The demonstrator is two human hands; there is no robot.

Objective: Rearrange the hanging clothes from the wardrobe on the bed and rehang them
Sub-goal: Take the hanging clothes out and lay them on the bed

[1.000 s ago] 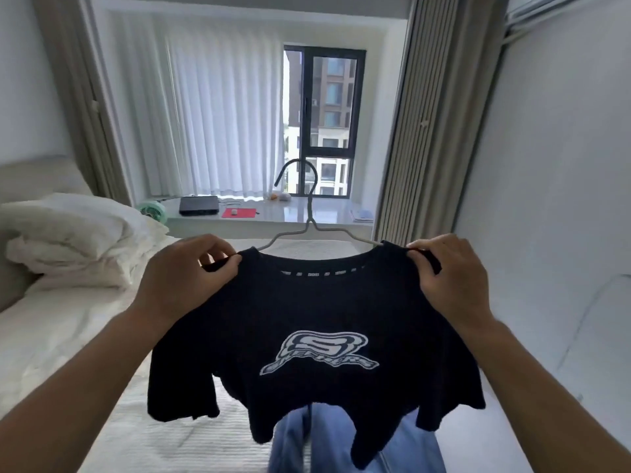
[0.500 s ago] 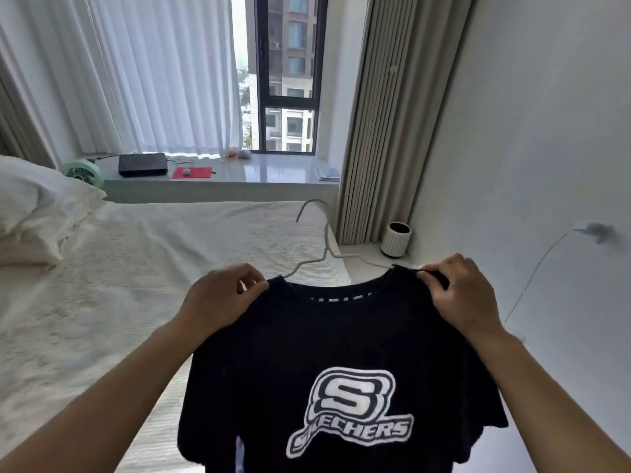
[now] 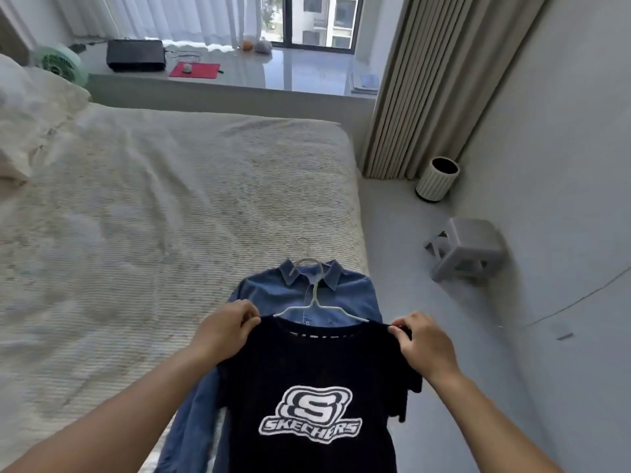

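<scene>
Fingers (image 3: 251, 314) of both hands pinched on soft black knit T-shirt (image 3: 307, 370) shoulders — thin white wire hanger (image 3: 316, 302) — over ribbed bed (image 3: 170, 199)

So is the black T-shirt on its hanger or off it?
On it. The white hanger rises from the collar of the black T-shirt, while the left hand and right hand pinch its shoulders.

View has pitched down since a second ago: window top and pillows mostly out, more bed (image 3: 143, 213) in frame. Black T-shirt (image 3: 307, 387) on its white hanger (image 3: 316, 302) now lower, over the bed's near right edge. Denim shirt (image 3: 307, 288) newly visible under it on the bed. Grey stool (image 3: 467, 250) and ribbed bin (image 3: 437, 179) now in view.
</scene>
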